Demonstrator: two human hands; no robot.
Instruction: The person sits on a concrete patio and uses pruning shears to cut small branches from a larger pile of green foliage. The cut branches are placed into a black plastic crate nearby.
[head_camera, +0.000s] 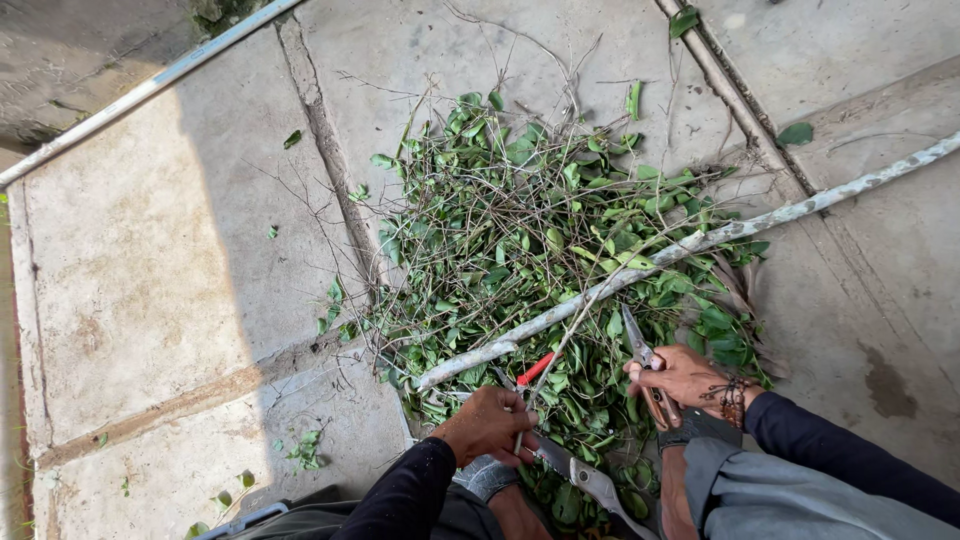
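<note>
Two hands at work, head view only. Left hand (487, 424), fingers curled shut, pinches a thin twig (553, 352) that rises from the heap toward the long pale branch (640, 268). Right hand (682, 380) is clenched round the handles of grey shears (640, 350), blades pointing up into the leaves, just right of the twig. Heap of cut leafy twigs (540, 230) lies on the concrete floor (150, 250), directly ahead of the knees. A red-handled tool (536, 367) sits half buried between the hands; a saw-like blade (585, 478) rests near the lap. Judgement: a clean cut calls for the twig held taut, blades seated square across it, left fingers well below the cutting line.
</note>
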